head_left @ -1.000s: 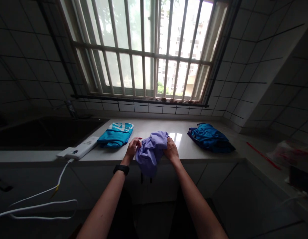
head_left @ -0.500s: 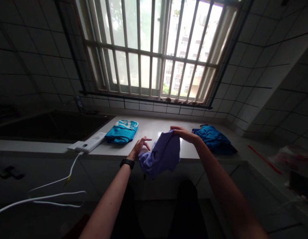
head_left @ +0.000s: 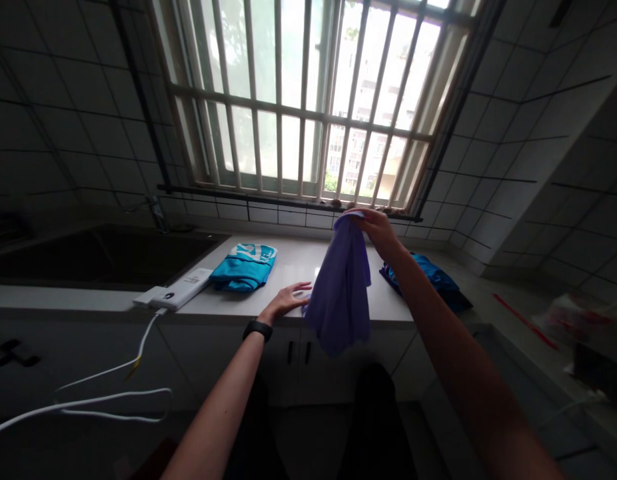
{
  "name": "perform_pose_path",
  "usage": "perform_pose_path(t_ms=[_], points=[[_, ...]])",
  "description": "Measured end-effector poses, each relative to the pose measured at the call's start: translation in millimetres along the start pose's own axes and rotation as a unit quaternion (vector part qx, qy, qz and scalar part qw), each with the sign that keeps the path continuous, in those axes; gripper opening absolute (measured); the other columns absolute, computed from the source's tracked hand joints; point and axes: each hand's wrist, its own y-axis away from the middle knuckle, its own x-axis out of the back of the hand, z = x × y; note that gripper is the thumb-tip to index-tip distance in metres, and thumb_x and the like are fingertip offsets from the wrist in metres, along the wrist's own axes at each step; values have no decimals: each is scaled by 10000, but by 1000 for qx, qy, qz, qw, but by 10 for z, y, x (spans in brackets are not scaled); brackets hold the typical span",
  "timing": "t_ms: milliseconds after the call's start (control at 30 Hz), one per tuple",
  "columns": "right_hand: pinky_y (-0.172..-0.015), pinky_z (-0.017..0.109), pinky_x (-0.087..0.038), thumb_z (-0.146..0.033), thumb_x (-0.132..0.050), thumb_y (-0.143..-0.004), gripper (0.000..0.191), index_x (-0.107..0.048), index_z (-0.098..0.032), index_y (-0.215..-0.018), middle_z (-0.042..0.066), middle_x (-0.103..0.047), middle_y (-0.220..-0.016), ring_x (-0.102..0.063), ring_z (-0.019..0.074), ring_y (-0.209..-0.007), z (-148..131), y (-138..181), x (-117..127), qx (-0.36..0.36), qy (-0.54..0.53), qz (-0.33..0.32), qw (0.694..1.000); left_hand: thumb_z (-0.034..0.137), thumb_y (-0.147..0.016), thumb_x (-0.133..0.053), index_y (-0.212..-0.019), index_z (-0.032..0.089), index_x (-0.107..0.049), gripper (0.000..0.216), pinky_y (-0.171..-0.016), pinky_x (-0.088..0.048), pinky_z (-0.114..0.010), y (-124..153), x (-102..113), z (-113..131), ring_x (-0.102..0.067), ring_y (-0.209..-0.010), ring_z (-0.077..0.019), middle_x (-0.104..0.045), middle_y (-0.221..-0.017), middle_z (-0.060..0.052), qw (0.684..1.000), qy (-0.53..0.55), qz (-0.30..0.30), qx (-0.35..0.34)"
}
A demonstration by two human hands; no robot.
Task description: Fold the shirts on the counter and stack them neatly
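Note:
A purple cloth garment [head_left: 340, 293] hangs in loose folds over the counter's front edge, its exact kind unclear. My right hand [head_left: 372, 230] pinches its top end, holding it up in front of the window. Beside its lower left side is my left hand [head_left: 287, 300], fingers apart; whether the fingertips touch the fabric I cannot tell. Left of the hands lies a folded turquoise garment [head_left: 243, 268] with white print. Partly behind my right forearm rests a blue garment pile [head_left: 436, 277].
A white power bank [head_left: 182, 289] with a white cable [head_left: 146, 340] lies near the sink [head_left: 88, 257]. On the right side counter are a red strip [head_left: 524, 321] and a clear plastic bag [head_left: 571, 317]. A barred window [head_left: 303, 113] rises behind the white countertop [head_left: 298, 257].
My right hand has risen, lifting the purple garment so that it hangs longer and straighter. My left hand has moved slightly right and down.

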Motion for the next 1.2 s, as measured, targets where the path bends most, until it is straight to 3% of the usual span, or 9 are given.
perform_pose_path(t_ms=[67, 133, 233, 333, 467, 633, 833, 1067, 1200], points=[[-786, 334, -562, -604, -721, -835, 443, -777, -214, -1038, 32, -746, -896, -695, 204, -916, -57, -46, -14, 5, -15, 89, 996, 523, -640, -800, -1192, 209, -748, 637, -897, -586, -392, 16, -13, -16, -730, -1080, -317, -794, -1139, -104, 1000, -20, -19, 3], [-772, 330, -569, -613, -709, -838, 467, -783, -216, -1071, 42, -762, -904, -702, 210, -917, -96, -97, -29, -20, -17, 127, 992, 548, -673, -761, -1145, 184, -758, 597, -798, -592, -367, 31, -17, -37, -744, -951, -293, -803, -1017, -91, 999, -21, -36, 18], [-751, 332, -570, -607, -769, -773, 482, -791, -195, -1021, 44, -769, -872, -705, 219, -887, -152, -169, -28, -80, -3, 61, 995, 591, -709, -697, -1010, 150, -766, 538, -735, -574, -339, 27, -10, -62, -722, -870, -271, -786, -894, -85, 999, -31, -6, 26], [-758, 338, -575, -555, -790, -766, 431, -779, -196, -1005, 35, -763, -850, -706, 223, -879, -233, -248, 5, -83, -14, 29, 996, 615, -721, -682, -937, 159, -760, 511, -785, -576, -355, -13, 0, -59, -709, -902, -278, -779, -908, -92, 998, -51, 24, 9], [-763, 334, -589, -437, -717, -844, 283, -745, -216, -1018, 18, -736, -823, -707, 209, -859, -372, -330, 26, -49, -53, 45, 996, 598, -758, -659, -898, 185, -777, 452, -924, -559, -376, -51, 2, -24, -716, -1004, -275, -770, -1109, -120, 998, -46, -18, -30], [-749, 318, -598, -285, -655, -850, 171, -708, -185, -978, 17, -693, -792, -692, 174, -799, -553, -359, 36, -67, -85, -28, 994, 522, -696, -751, -976, 223, -798, 412, -980, -539, -371, -17, -7, -6, -700, -1122, -309, -785, -1134, -95, 998, -51, -29, -30], [-724, 300, -593, -244, -628, -869, 133, -667, -211, -993, 0, -664, -806, -695, 176, -850, -675, -559, 239, -18, -90, 31, 995, 452, -710, -735, -770, 202, -769, 259, -904, -550, -362, 51, 58, 26, -711, -984, -295, -788, -918, -87, 996, 0, -93, -7], [-650, 244, -568, -116, -584, -818, 185, -613, -255, -938, -37, -643, -751, -637, 132, -704, -657, -569, 274, -28, -133, 138, 981, 590, -758, -729, -971, 195, -775, 451, -962, -533, -374, 38, 65, 139, -708, -1036, -285, -790, -1042, -79, 994, -3, -107, -7], [-656, 257, -560, -189, -624, -844, 100, -646, -224, -935, -24, -636, -752, -639, 134, -703, -464, -514, 153, -83, -60, 58, 993, 609, -751, -765, -1075, 195, -769, 525, -1007, -528, -392, 47, 38, 125, -704, -1114, -295, -787, -1148, -91, 994, 7, -113, -4]])
